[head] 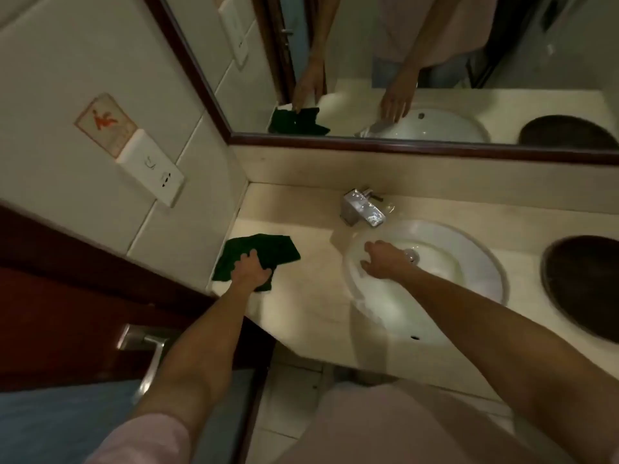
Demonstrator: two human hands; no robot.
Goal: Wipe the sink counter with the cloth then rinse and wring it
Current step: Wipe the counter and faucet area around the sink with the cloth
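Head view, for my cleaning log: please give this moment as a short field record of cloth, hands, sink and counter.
cloth: dark green cloth, spread flat on the counter's left corner
left hand: left hand pressed on the cloth
right hand: right hand open, over the sink basin's left side, holding nothing
sink: white basin, faucet behind it; no running water visible
counter: beige counter; dark round opening at right
stage: wiping; rinsing not yet started
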